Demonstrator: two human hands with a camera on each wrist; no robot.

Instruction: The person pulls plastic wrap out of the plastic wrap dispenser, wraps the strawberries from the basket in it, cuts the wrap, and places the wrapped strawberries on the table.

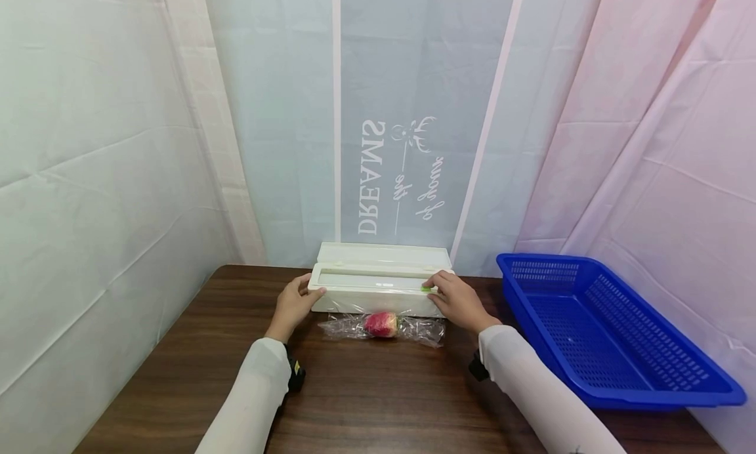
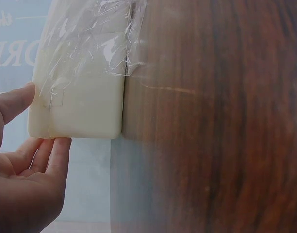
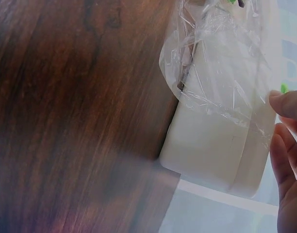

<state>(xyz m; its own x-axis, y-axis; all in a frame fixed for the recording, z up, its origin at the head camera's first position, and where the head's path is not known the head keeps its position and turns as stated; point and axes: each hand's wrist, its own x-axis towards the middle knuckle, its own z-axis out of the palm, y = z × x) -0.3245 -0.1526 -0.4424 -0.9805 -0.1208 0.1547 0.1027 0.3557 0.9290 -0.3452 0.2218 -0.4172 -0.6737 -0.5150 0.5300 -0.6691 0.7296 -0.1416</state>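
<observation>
A long white cling film dispenser lies at the back of the table, its lid raised behind it. My left hand grips its left end, thumb at the top front edge and fingers against the end face, as the left wrist view shows. At the right end, my right hand pinches the small green slide cutter on the dispenser's top. Clear film hangs down the front, and a red and yellow fruit lies wrapped in it just before the dispenser.
A blue plastic basket with perforated sides stands on the right of the brown wooden table. Behind the dispenser hangs a printed curtain, and pale cloth closes off both sides.
</observation>
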